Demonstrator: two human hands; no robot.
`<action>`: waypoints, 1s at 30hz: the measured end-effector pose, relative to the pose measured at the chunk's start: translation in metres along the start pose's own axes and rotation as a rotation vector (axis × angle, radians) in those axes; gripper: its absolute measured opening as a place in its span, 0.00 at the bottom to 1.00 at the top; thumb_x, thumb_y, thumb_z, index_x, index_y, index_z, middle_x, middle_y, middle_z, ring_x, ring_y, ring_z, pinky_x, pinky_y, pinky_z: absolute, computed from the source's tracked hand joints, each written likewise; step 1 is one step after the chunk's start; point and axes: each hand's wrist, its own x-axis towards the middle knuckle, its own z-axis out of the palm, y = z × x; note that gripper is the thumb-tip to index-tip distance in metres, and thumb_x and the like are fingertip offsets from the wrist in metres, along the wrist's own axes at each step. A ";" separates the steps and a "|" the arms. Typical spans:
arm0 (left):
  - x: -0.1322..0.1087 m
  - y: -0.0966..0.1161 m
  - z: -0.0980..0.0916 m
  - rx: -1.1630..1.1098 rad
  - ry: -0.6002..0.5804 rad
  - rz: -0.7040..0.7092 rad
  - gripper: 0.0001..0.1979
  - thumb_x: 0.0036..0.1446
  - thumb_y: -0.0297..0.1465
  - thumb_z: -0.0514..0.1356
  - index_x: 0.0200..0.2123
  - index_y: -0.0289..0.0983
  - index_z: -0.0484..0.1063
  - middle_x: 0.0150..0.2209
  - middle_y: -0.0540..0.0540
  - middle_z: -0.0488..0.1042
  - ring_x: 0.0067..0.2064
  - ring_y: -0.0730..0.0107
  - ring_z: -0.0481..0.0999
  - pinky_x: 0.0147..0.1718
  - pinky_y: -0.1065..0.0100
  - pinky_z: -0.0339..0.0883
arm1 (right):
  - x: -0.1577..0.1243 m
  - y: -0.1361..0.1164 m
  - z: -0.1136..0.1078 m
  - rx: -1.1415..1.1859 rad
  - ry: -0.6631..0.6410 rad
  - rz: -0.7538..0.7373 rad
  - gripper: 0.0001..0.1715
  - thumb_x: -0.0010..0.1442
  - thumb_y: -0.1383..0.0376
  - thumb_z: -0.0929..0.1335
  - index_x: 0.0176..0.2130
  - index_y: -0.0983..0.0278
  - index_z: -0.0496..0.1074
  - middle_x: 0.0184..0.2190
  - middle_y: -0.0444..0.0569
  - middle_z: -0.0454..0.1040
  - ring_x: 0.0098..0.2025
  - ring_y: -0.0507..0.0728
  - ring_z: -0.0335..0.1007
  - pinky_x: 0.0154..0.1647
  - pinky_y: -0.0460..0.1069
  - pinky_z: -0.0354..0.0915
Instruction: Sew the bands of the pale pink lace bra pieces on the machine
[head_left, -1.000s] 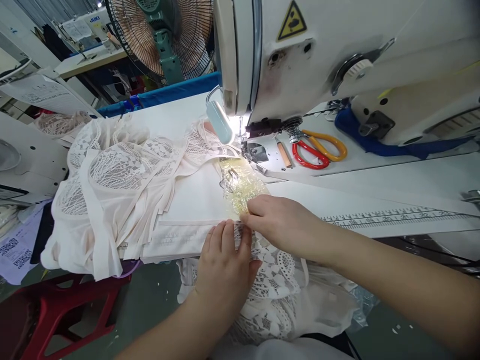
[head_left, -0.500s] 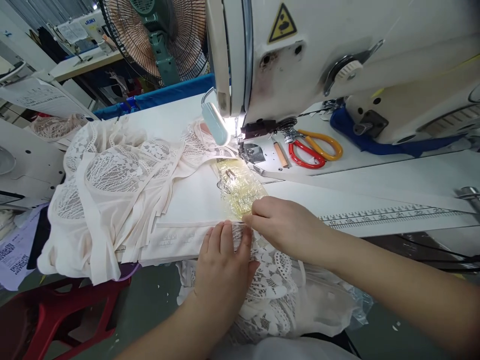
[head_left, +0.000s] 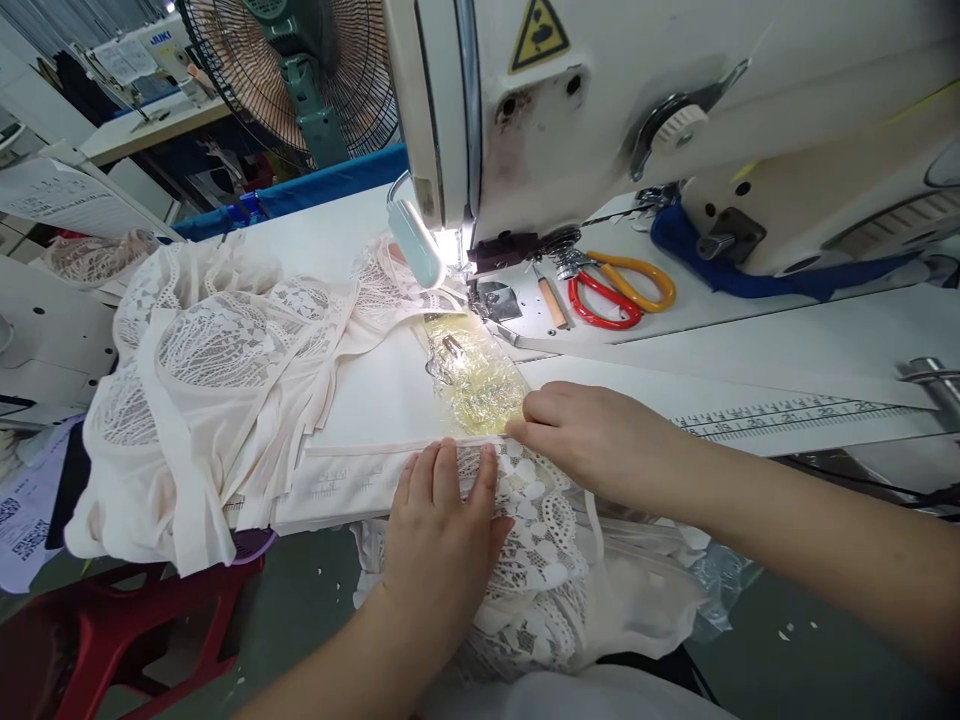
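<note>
My left hand [head_left: 446, 545] lies flat on a cream lace garment [head_left: 544, 535] at the table's front edge, fingers stretched out and thumb apart. To its right, my right hand [head_left: 592, 440] is closed in a pinch on the garment's upper edge; its fingertips partly hide that spot. Just beyond both hands, a clear packet [head_left: 480, 375] with a yellowish look lies on the table below the sewing machine's lit needle area. The garment's lower part hangs over the edge towards my lap.
A pile of cream lace bras [head_left: 225, 345] covers the left of the table. Right of the needle lie red-and-orange-handled scissors [head_left: 622, 290] and a wooden-handled tool [head_left: 553, 303]. The sewing machine [head_left: 600, 120] looms above. A red stool [head_left: 127, 640] stands lower left; a fan [head_left: 300, 90] is behind.
My right hand has slid slightly right along the garment's edge, showing more lace between the hands. The left hand stays nearly in place. The whole view has shifted a little.
</note>
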 end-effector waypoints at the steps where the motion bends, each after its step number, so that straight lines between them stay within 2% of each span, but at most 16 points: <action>1: 0.000 0.000 0.000 0.001 -0.003 -0.002 0.25 0.55 0.37 0.57 0.55 0.37 0.63 0.49 0.34 0.64 0.50 0.48 0.66 0.47 0.49 0.65 | -0.002 0.000 -0.002 -0.013 -0.006 0.013 0.16 0.49 0.81 0.61 0.34 0.66 0.70 0.29 0.49 0.67 0.32 0.57 0.60 0.26 0.48 0.50; 5: 0.001 0.001 -0.001 0.007 -0.015 0.001 0.24 0.55 0.38 0.56 0.55 0.36 0.63 0.49 0.33 0.64 0.50 0.48 0.66 0.47 0.49 0.65 | -0.008 -0.002 -0.007 -0.010 0.078 0.075 0.15 0.50 0.79 0.61 0.33 0.66 0.71 0.27 0.48 0.65 0.29 0.55 0.58 0.24 0.48 0.47; 9: 0.001 0.002 -0.002 0.025 -0.016 0.009 0.25 0.54 0.38 0.57 0.55 0.35 0.63 0.48 0.33 0.64 0.50 0.47 0.66 0.46 0.48 0.65 | -0.003 -0.004 -0.001 0.058 0.151 0.076 0.14 0.54 0.77 0.61 0.34 0.64 0.71 0.27 0.48 0.66 0.29 0.55 0.57 0.23 0.48 0.45; 15: 0.001 0.002 0.000 0.053 -0.004 0.012 0.26 0.54 0.39 0.58 0.55 0.34 0.62 0.49 0.33 0.63 0.50 0.47 0.66 0.47 0.49 0.65 | 0.012 -0.006 0.009 0.105 0.117 0.017 0.13 0.52 0.77 0.60 0.33 0.65 0.71 0.27 0.48 0.65 0.30 0.55 0.57 0.23 0.48 0.45; 23: 0.001 0.001 0.002 0.058 -0.008 0.021 0.26 0.55 0.39 0.57 0.55 0.35 0.62 0.49 0.33 0.63 0.50 0.47 0.65 0.47 0.49 0.65 | 0.009 0.000 -0.002 0.077 0.012 -0.060 0.13 0.51 0.80 0.61 0.31 0.66 0.69 0.28 0.47 0.67 0.32 0.56 0.60 0.29 0.49 0.52; 27: 0.002 0.001 0.002 0.053 -0.002 0.025 0.26 0.54 0.39 0.57 0.55 0.36 0.63 0.49 0.33 0.64 0.50 0.47 0.66 0.46 0.49 0.65 | 0.000 0.005 -0.006 0.007 0.000 -0.053 0.13 0.52 0.80 0.62 0.32 0.67 0.70 0.29 0.48 0.68 0.33 0.57 0.61 0.29 0.49 0.52; 30: 0.002 0.001 0.001 0.052 -0.001 0.018 0.26 0.53 0.38 0.59 0.55 0.35 0.63 0.48 0.33 0.64 0.50 0.48 0.66 0.46 0.49 0.66 | -0.009 0.005 -0.011 -0.015 0.046 0.053 0.14 0.50 0.80 0.63 0.33 0.66 0.72 0.27 0.48 0.68 0.31 0.57 0.61 0.25 0.48 0.50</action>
